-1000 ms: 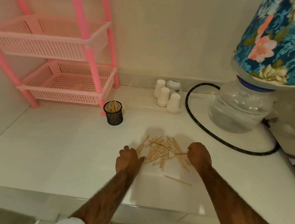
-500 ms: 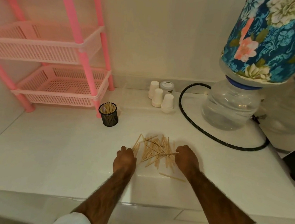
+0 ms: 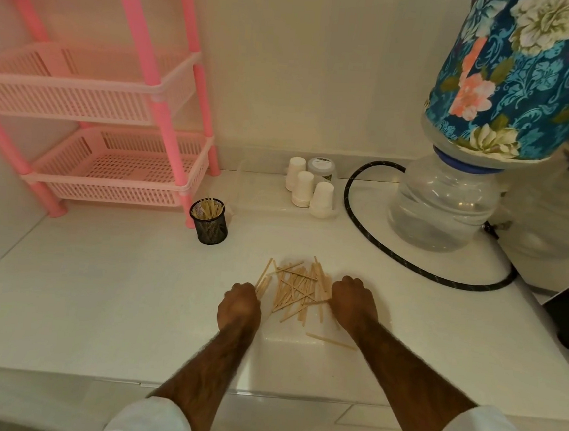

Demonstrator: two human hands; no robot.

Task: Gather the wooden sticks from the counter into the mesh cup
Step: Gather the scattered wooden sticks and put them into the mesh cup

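I count one mesh cup [image 3: 209,224], three white paper cups [image 3: 302,188], one lidded jar [image 3: 321,168], one pink rack [image 3: 168,109], one black hose [image 3: 355,214], and loose sticks [image 3: 295,290] too tangled to number.

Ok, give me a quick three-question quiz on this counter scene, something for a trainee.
1. True or false: the mesh cup already holds some wooden sticks.
2. The lone stick lies: A) nearer the person than the pile; B) on top of the pile; C) inside the mesh cup.
3. How many white cups stand by the wall?
Key: 1 true; 2 A; 3 three.
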